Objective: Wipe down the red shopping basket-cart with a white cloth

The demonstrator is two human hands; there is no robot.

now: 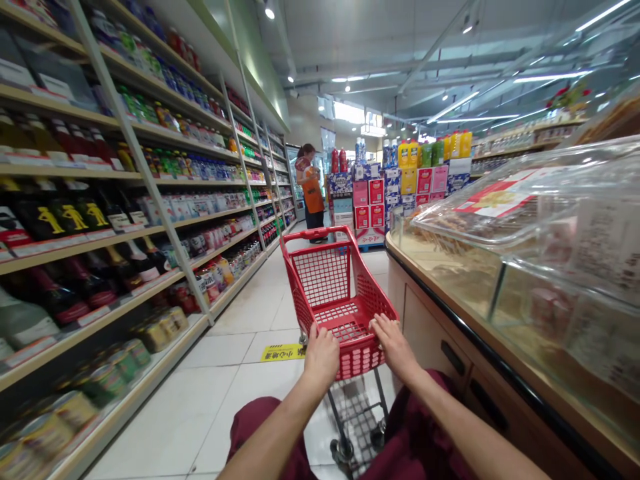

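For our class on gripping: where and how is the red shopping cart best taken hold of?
Probably by the crossbar of the red shopping cart, overhand, from its far side: it bridges the basket's taller end. The left hand and right hand are at the lower near rim.

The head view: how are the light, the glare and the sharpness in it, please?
In the head view, a ceiling lamp burns white; in the head view, the clear plastic lid catches glare; also in the head view, cans at lower left look stretched and soft, the red cart fairly clear.
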